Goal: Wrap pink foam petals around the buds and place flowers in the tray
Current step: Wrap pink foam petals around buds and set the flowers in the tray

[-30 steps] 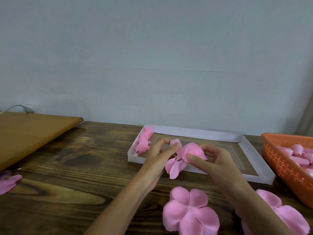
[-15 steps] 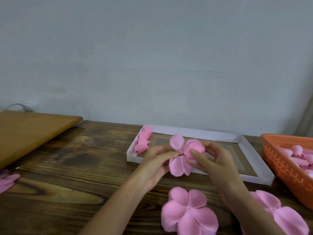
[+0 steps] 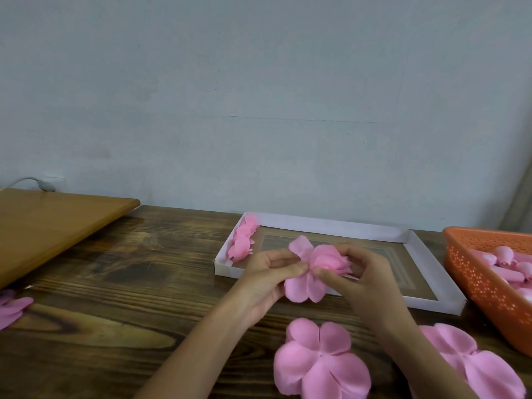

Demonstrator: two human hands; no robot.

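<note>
Two hands meet over the dark wooden tabletop (image 3: 115, 283), just in front of a flat white tray (image 3: 331, 224). The left hand (image 3: 267, 280) and the right hand (image 3: 365, 283) hold one pink flower (image 3: 316, 269) between them. The left fingers pinch the flower at its middle from the left side. The right thumb and fingers press pink petals around the bud on the right side. Some petals hang loose below the hands and one sticks up above them. The hands and the flower hide part of the tray's near edge.

On the tabletop near the person lies a flat pink petal piece (image 3: 322, 364) with its petals spread out. Another flat petal piece (image 3: 475, 367) lies to the right of it, partly under the right arm. A bit of pink foam (image 3: 13, 309) shows at the far left edge. A light brown wooden board (image 3: 51, 223) sits at the left, and a grey cable (image 3: 28, 181) runs behind it by the wall.

Inside the tray, a row of finished pink flowers (image 3: 243, 240) lies along the left wall. The rest of the tray floor is bare. To the right stands an orange basket (image 3: 483, 280) with little holes. It holds pink buds (image 3: 503, 254), piled together.
</note>
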